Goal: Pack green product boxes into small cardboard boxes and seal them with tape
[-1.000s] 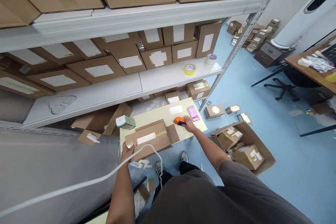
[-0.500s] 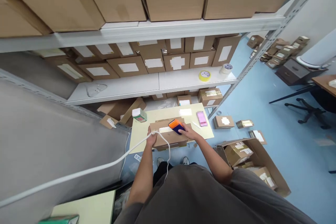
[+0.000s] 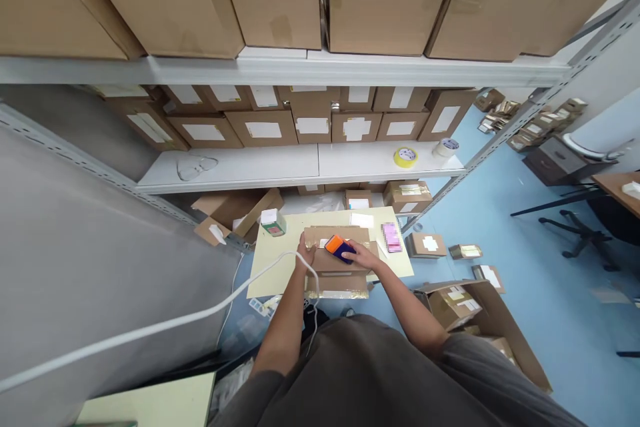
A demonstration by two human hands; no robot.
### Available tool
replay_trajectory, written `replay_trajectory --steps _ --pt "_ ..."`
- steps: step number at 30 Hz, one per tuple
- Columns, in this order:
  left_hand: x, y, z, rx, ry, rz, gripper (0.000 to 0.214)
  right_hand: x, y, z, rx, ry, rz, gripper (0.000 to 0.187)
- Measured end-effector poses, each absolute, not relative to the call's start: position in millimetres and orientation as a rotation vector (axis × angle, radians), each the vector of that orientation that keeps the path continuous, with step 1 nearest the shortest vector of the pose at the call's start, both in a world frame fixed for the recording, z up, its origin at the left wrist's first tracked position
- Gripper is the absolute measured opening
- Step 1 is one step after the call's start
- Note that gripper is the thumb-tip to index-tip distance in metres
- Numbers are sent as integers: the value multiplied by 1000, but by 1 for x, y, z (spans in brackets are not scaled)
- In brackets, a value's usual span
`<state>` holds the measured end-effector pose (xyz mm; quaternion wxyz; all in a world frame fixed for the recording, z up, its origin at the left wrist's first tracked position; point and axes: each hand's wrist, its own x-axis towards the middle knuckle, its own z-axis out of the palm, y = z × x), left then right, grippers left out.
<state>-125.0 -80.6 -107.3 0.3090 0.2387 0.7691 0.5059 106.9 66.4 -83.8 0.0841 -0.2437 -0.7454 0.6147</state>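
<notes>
On the small pale-yellow table lies a brown cardboard box with flaps spread, one flap with clear tape along its edge reaching toward me. My left hand grips the carton's left side. In my right hand is a small orange and dark-blue box, held by its right end above the carton. A white cable crosses in front of my left wrist and hides part of the carton. A green and white small box stands at the table's far left; a pink pack lies at the right.
Shelving ahead holds rows of cardboard boxes. A yellow tape roll and a white tape roll rest on the middle shelf. An open carton sits beyond the table, and a large carton with boxes stands at my right.
My view has shifted. The carton's near flap now spreads toward me, and my left hand sits higher on its left side. My right hand still holds the orange and dark-blue box.
</notes>
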Motion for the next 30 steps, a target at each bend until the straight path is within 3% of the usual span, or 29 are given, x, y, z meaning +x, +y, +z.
replay_trajectory --steps 8,14,20,26,30 --pt "-116 -92 -114 502 2223 1329 104 114 69 -84 -701 -2187 1919 61" --pt "-105 -88 -97 517 2176 1358 47 116 69 -89 -687 -2193 1904 58" --pt "-104 -53 -83 214 1538 1120 75 112 67 -85 -643 -2207 1880 57" --pt "-109 -48 -79 242 1542 1315 45 110 70 -85 -598 -2213 1868 56" --pt "-116 -56 -73 271 1648 1479 39 107 70 -85 -608 -2280 1802 57"
